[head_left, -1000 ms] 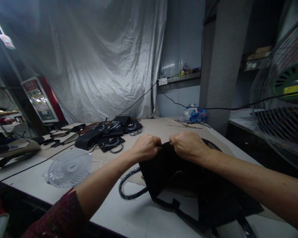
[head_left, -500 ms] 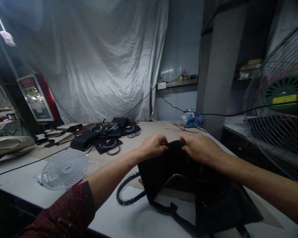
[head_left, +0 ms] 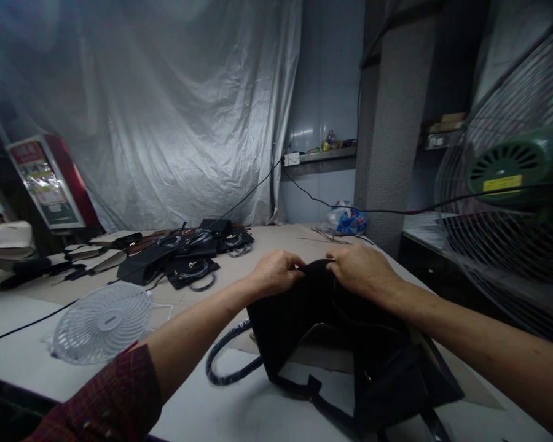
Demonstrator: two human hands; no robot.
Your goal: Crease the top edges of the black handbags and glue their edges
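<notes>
A black handbag (head_left: 281, 331) stands on the white tabletop in front of me, with its near side gaping and the pale table showing through. My left hand (head_left: 279, 272) pinches its top edge from the left. On the other side of that edge, my right hand (head_left: 362, 273) grips the black material, thumb and fingers closed on it. A curved handle (head_left: 228, 356) in clear wrapping sticks out at the bag's left. Dark straps hang at its lower front. The fingertips of both hands are partly hidden by the bag's edge.
A small white fan (head_left: 105, 322) lies left of my arm. Behind it are several black bags (head_left: 191, 270) and beige pieces (head_left: 104, 261). A large caged fan (head_left: 507, 166) stands at the right. A plastic bag (head_left: 348, 219) sits at the back, and a black cable (head_left: 253, 189) crosses over the table.
The view has turned slightly right, so the surroundings shift left. Both hands keep hold of the bag's top edge. The bag's right side is folded a little further inward.
</notes>
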